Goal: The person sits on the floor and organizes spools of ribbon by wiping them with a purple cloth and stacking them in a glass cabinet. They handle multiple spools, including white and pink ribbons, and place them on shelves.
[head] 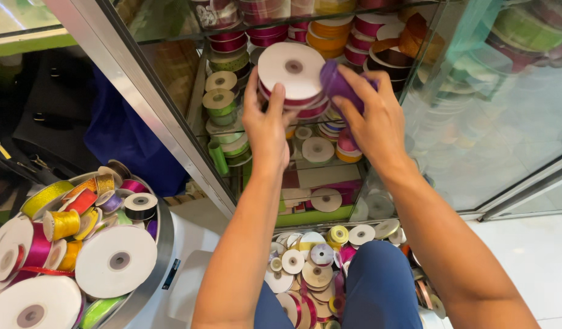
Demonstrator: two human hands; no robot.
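Inside the glass display cabinet, at mid-shelf height, the left hand grips the edge of a large white-faced ribbon spool, fingers curled on its rim. Just beside it, the right hand holds a purple ribbon roll, fingers clamped around it. Lower left, a round metal tray carries assorted ribbon spools.
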